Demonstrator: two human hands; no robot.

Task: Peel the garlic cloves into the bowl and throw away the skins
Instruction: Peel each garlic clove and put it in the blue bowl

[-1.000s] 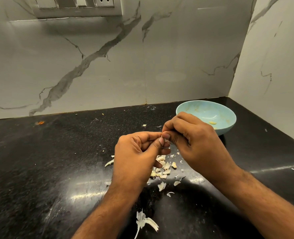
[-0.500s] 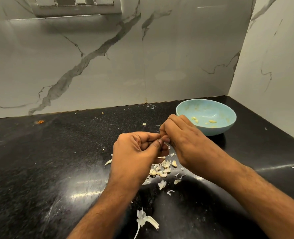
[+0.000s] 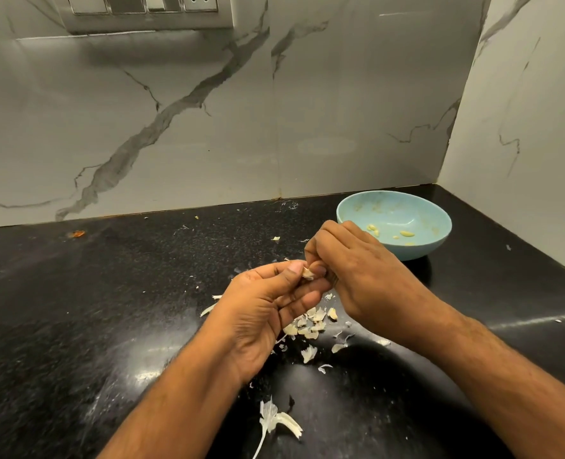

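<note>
Both hands meet over the black counter (image 3: 109, 309). My left hand (image 3: 264, 309) pinches a small pale garlic clove (image 3: 308, 273) between thumb and fingers, palm turned partly up. My right hand (image 3: 360, 276) curls its fingertips onto the same clove from the right. A light blue bowl (image 3: 436, 246) stands behind the right hand and holds a few peeled cloves (image 3: 407, 233). A heap of loose skins (image 3: 311, 324) lies on the counter under the hands.
A larger skin scrap with a stem (image 3: 274, 422) lies near the front edge. Small flakes are scattered toward the marble back wall (image 3: 208, 144). A second wall (image 3: 522, 160) closes the right corner behind the bowl. A switch panel (image 3: 148, 11) sits high on the back wall.
My left hand has turned its palm upward and the clove now shows between the fingertips. My right hand has shifted left, uncovering more of the bowl.
</note>
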